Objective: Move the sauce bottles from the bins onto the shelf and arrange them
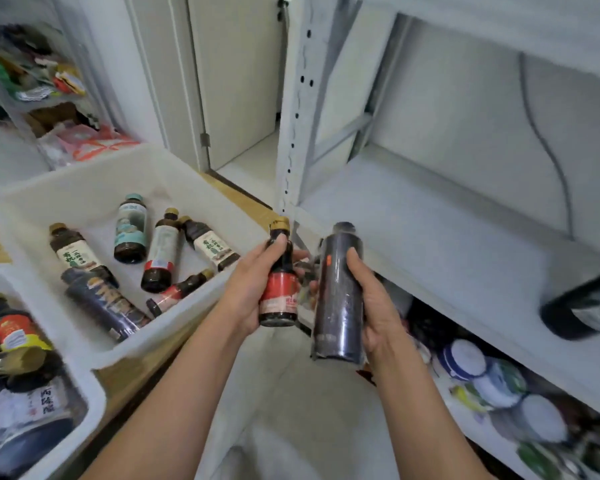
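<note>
Bottles in transit: left hand (253, 289) grips a small red-labelled bottle (279, 289), right hand (374, 306) a taller dark bottle (338, 299), both just before the shelf (430, 230). Likely glass (heavy, slick, breakable); mid-body grips suit, bases set down first.

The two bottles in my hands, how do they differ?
The red-label bottle in the left hand is shorter, gold-capped and narrow-necked; the dark-wrapped bottle in the right hand is taller, wider and dark-capped. Both are held roughly upright.
</note>
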